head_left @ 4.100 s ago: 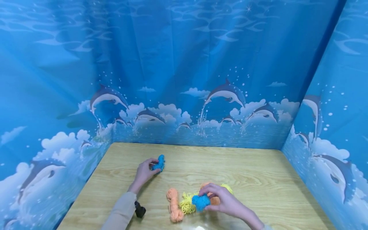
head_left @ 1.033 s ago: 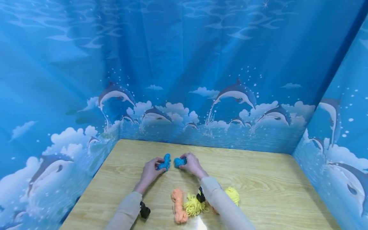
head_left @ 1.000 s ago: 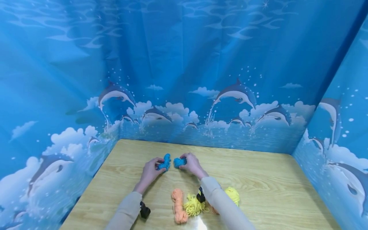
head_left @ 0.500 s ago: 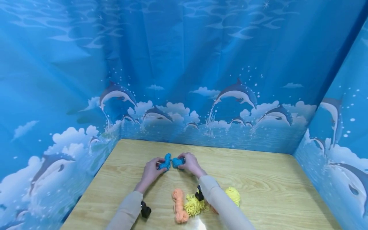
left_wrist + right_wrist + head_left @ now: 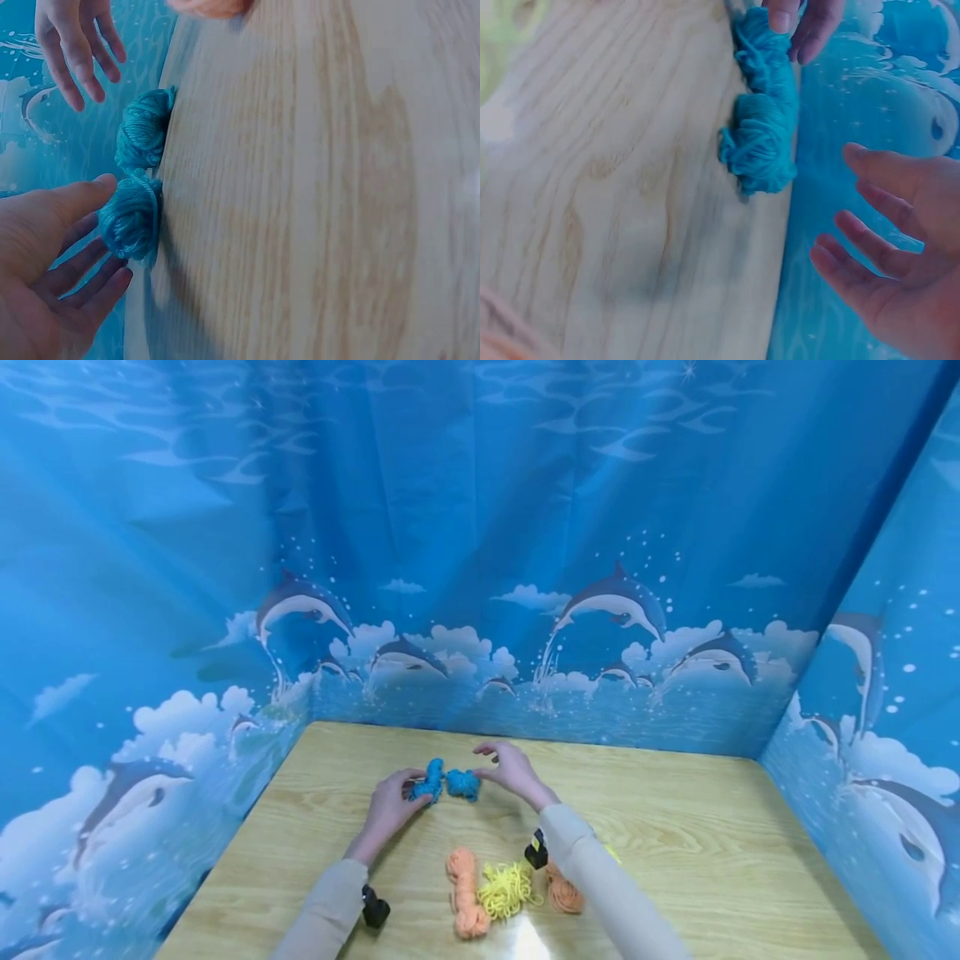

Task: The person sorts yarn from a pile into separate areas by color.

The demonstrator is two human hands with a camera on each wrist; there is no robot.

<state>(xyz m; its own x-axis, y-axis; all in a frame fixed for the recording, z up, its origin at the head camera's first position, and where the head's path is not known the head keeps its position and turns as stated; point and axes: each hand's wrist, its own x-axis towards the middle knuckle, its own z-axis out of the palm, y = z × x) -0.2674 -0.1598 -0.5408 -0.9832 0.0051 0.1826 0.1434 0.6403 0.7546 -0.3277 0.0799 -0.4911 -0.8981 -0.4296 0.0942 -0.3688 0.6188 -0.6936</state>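
Two blue skeins of yarn lie side by side toward the back of the wooden table. My left hand (image 5: 390, 807) holds the left blue skein (image 5: 431, 779), its thumb and fingers on either side of it. In the left wrist view this skein (image 5: 131, 219) meets the other at its end. The right blue skein (image 5: 463, 785) rests on the table, free of my fingers. Just to its right, my right hand (image 5: 517, 773) hovers with spread, relaxed fingers and nothing in them; the right wrist view shows the same hand (image 5: 892, 247) apart from the yarn.
Nearer me on the table (image 5: 690, 827) lie a peach skein (image 5: 467, 895), a loose yellow bundle of yarn (image 5: 506, 891) and another peach skein (image 5: 564, 893). My right sleeve (image 5: 607, 885) mostly covers a second yellow one. A dolphin-print curtain (image 5: 480, 568) borders the table.
My right hand brought a blue skein from the front group to the back, slid it left against the other, then let go and drew back right. The left hand stayed at its skein.
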